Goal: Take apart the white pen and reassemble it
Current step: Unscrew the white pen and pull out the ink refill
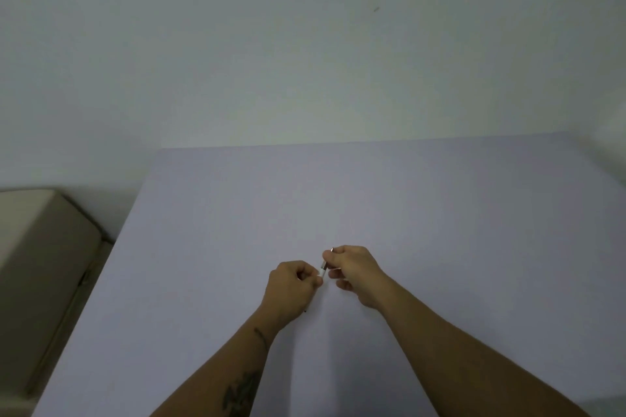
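Note:
Both hands meet over the middle of the pale lilac table (372, 196). Between them runs the white pen (322, 269), a short white stretch with a dark band showing. My left hand (294, 288) is closed around its lower end. My right hand (352, 269) pinches its upper end, where a small metal tip pokes out above the fingers. Most of the pen is hidden inside the two fists. A tiny dark speck (305, 310) lies on the table just below my left hand.
A plain white wall rises behind the table's far edge. A beige cushioned seat (40, 264) stands to the left, beside the table's left edge.

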